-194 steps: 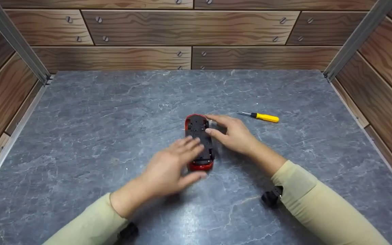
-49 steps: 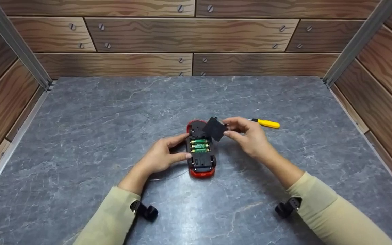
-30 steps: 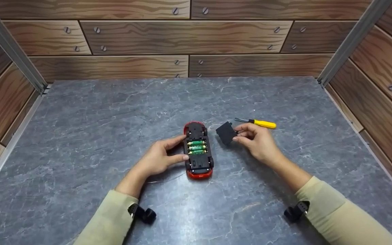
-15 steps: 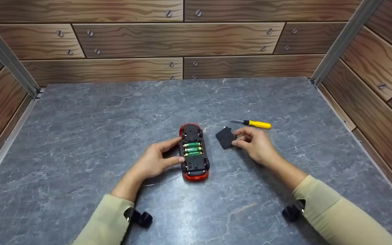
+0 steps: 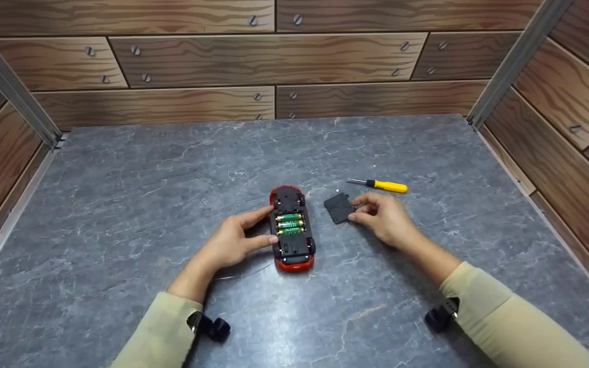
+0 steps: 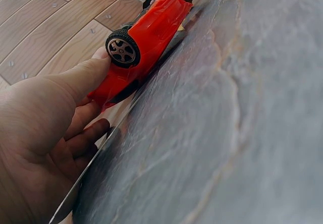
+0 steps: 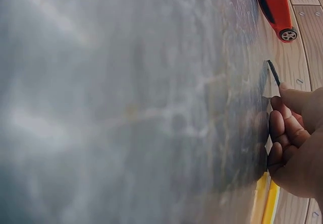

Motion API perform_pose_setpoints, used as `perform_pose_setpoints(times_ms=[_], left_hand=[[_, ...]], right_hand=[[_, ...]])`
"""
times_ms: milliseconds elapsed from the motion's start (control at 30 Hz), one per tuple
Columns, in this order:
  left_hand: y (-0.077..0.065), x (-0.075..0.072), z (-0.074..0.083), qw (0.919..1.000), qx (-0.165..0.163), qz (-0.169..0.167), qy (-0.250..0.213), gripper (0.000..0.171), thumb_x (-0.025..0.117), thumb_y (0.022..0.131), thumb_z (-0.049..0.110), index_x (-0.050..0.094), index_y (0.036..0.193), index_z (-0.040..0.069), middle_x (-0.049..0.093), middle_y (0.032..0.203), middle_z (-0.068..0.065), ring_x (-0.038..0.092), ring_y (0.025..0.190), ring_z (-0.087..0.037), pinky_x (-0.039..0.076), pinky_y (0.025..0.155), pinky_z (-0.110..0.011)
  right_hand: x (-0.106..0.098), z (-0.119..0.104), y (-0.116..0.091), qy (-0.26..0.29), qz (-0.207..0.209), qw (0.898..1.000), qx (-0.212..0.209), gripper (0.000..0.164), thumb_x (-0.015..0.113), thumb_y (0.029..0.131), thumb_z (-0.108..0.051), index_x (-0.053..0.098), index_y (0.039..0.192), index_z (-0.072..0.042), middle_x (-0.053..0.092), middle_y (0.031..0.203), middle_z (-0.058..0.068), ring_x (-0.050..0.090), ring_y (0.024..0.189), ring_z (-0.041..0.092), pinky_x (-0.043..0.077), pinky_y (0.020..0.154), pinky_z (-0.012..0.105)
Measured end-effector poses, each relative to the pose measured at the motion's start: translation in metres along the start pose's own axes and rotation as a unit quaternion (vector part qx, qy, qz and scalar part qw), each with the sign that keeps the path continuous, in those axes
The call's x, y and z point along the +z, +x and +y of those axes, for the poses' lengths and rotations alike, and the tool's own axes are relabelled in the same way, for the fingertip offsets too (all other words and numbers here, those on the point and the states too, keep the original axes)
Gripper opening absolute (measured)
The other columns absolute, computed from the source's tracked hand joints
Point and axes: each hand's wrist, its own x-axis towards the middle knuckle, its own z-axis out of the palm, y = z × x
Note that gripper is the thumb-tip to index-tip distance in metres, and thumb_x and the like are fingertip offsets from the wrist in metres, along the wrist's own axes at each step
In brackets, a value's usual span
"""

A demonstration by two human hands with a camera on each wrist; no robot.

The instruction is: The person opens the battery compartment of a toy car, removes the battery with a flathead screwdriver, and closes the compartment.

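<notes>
A red toy car [image 5: 294, 264] lies upside down on the grey marbled table, black underside up. Three green batteries [image 5: 290, 224] show in its uncovered compartment. My left hand [image 5: 233, 239] holds the car's left side, index finger near one end and thumb farther back. In the left wrist view the thumb lies by a wheel [image 6: 122, 51]. To the right of the car, my right hand [image 5: 384, 217] pinches a black battery cover [image 5: 338, 208] by its right edge, low over the table. The right wrist view shows this cover [image 7: 273, 72] almost edge-on.
A yellow-handled screwdriver [image 5: 389, 186] lies behind the right hand, its shaft pointing left. A tiny shiny speck [image 5: 337, 190] sits by the cover, another bright speck [image 5: 374, 165] farther back. Wood-patterned walls [image 5: 269, 59] enclose the table's back and sides.
The right hand has taken the battery cover off the car, carried it right and lowered it towards the table, laying it flatter. The left hand has come to hold the car's side.
</notes>
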Motion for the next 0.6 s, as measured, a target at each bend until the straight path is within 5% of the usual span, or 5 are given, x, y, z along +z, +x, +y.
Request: perform_pose_setpoints(times_ms=[600], left_hand=[[-0.0006,-0.0004,-0.0009,0.9999,-0.008,-0.001,0.01,0.073,0.085,0.092,0.029,0.054,0.156,0.014,0.055,0.156,-0.008,0.047,0.147,-0.024,0.033,0.125,-0.041]], right_hand=[[0.0005,0.0008,-0.0005,-0.007,-0.015,1.0,0.002,0.027,0.086,0.09,-0.011,0.076,0.113,0.0,0.076,0.087,0.002,0.066,0.077,0.012,0.05,0.071,0.019]])
